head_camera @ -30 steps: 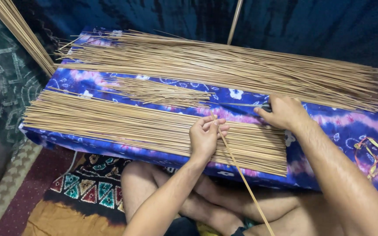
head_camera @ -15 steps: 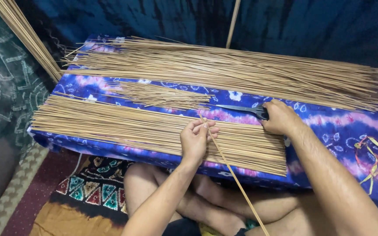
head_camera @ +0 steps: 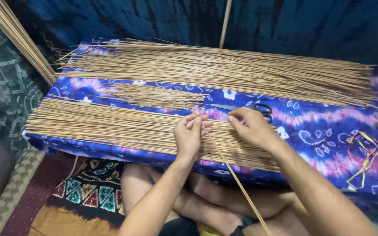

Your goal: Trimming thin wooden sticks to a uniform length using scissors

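**One stick in my fingers, stacks of them across the cloth**

My left hand (head_camera: 190, 135) has its fingers curled in and pinched around a single thin stick (head_camera: 230, 172), gripping it near its top end. The stick slants from my fingertips down toward my lap, crossing the near edge of the table. My right hand (head_camera: 253, 127) rests palm down just beside the left, fingers loosely bent on the near pile (head_camera: 110, 124) of tan sticks; I cannot tell whether it grips anything.

That near pile lies flat and neat along the front of the blue-and-purple flowered cloth (head_camera: 320, 131). A small loose bunch (head_camera: 154, 95) sits behind it, and a long, broader heap (head_camera: 224, 70) runs along the back. Black-handled scissors (head_camera: 252, 107) lie on the cloth just beyond my right hand. Coloured rubber bands (head_camera: 364, 155) sit well apart at the right. More sticks (head_camera: 20, 39) lean at the upper left.
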